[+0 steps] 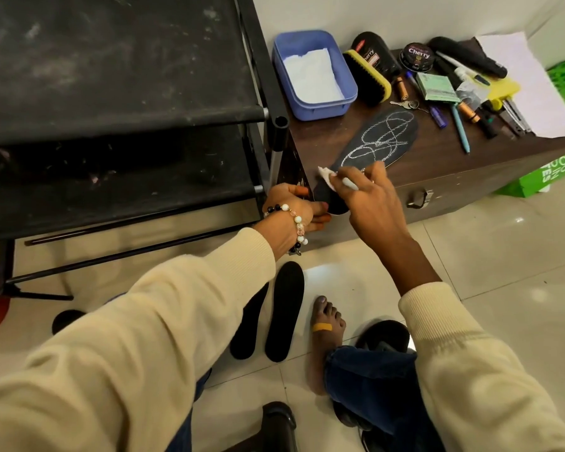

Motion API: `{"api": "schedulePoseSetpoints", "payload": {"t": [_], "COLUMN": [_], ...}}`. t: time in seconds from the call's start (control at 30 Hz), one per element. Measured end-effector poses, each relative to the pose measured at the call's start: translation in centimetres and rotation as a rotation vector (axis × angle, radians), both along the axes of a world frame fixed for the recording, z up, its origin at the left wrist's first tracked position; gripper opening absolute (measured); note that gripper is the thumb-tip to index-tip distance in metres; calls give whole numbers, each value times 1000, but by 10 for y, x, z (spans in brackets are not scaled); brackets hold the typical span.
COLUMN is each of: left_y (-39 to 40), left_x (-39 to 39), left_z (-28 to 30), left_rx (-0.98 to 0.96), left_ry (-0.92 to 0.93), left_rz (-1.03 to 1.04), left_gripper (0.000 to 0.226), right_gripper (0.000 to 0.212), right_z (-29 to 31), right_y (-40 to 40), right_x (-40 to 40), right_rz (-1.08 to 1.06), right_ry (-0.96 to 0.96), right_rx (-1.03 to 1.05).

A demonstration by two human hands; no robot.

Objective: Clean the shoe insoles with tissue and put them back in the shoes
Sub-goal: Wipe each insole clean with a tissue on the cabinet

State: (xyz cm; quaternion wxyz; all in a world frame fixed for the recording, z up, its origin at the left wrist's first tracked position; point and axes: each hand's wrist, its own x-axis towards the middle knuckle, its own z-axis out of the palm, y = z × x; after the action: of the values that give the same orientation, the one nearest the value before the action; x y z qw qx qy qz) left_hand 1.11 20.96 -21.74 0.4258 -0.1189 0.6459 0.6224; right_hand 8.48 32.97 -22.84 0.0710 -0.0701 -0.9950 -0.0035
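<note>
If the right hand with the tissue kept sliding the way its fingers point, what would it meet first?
The right hand points up-left along the insole on the table. Past the tissue it would probably run off the table edge toward the black rack's post, though depth is unclear.

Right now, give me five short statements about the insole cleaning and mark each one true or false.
1. The right hand presses a white tissue onto the dark chalk-scribbled insole. True.
2. The left hand grips that insole's near end. True.
3. The blue plastic tub holds shoe polish. False: it holds white tissue.
4. Two plain black insoles lie on the dark wooden chest. False: they lie on the tiled floor.
5. The scribbled insole sits inside a shoe. False: it rests on the chest top.
</note>
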Motion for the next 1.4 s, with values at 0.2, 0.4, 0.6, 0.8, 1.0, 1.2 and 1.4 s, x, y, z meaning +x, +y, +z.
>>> {"api": "schedulePoseSetpoints", "payload": {"t": [0.2, 0.4, 0.6, 0.8, 1.0, 1.2, 1.4], "left_y": [2, 2, 3, 3, 2, 3, 4], "left_x": [1, 1, 0, -1, -1, -3, -3], "left_z": [-2, -4, -5, -4, -4, -7, -7], "left_rx": [-13, -28, -15, -26, -58, -40, -52], "left_ry": [48, 91, 63, 58, 121, 93, 103], "left_rz": [1, -5, -4, -12, -13, -37, -50], "left_gripper": [40, 48, 52, 53, 46, 54, 52], "right_gripper": [54, 53, 44, 47, 52, 48, 50], "right_z": [4, 4, 5, 6, 4, 11, 13], "right_y": [-4, -12, 1, 3, -18, -8, -11], "right_x": [2, 5, 10, 12, 4, 3, 0], "right_rz": [84, 112, 3, 38, 94, -141, -141], "right_ry": [-27, -34, -19, -6, 1, -135, -157], "right_rx": [34, 24, 24, 26, 56, 25, 54]}}
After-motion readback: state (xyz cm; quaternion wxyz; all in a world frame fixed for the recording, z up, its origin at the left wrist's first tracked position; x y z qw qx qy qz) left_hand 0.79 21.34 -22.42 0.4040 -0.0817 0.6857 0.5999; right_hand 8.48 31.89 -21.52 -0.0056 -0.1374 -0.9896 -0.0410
